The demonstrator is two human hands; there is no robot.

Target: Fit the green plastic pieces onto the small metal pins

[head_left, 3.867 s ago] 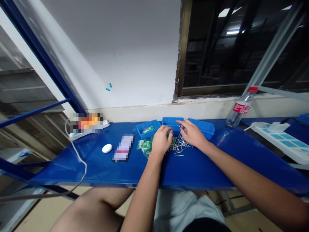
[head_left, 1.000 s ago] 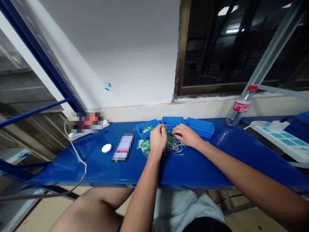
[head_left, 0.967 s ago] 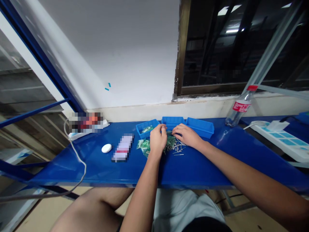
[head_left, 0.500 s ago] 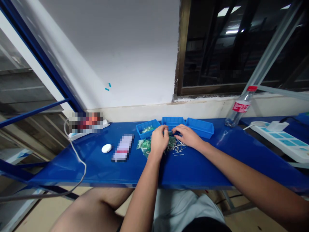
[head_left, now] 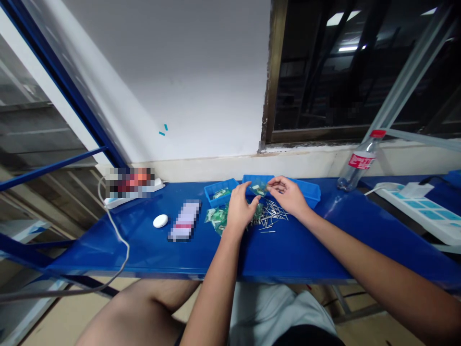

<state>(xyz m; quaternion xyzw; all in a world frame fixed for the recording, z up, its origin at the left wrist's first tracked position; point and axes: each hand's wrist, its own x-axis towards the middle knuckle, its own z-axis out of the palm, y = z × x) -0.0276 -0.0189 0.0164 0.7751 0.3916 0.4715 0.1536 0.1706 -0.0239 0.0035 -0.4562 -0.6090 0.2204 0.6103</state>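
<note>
On the blue bench [head_left: 295, 250] lies a heap of small green circuit boards [head_left: 216, 217] and a scatter of thin metal pins [head_left: 271, 217]. My left hand [head_left: 240, 209] rests over the heap with its fingers curled. My right hand [head_left: 288, 196] is lifted above the pins and pinches a small green board [head_left: 258, 188] by its right edge, in front of the middle blue tray [head_left: 256, 180]. The left hand's fingertips are close to that board; whether they touch it I cannot tell.
Three blue trays stand in a row: left one [head_left: 220, 191] with green boards inside, right one [head_left: 308, 192]. A clear bottle [head_left: 357, 163] with a red cap stands at the back right, a white power strip [head_left: 421, 206] further right. A white puck [head_left: 160, 220] and a cable [head_left: 118, 240] lie left.
Both hands were down on the heap half a second ago. Now my right hand has risen and moved right with a small green board pinched in it.
</note>
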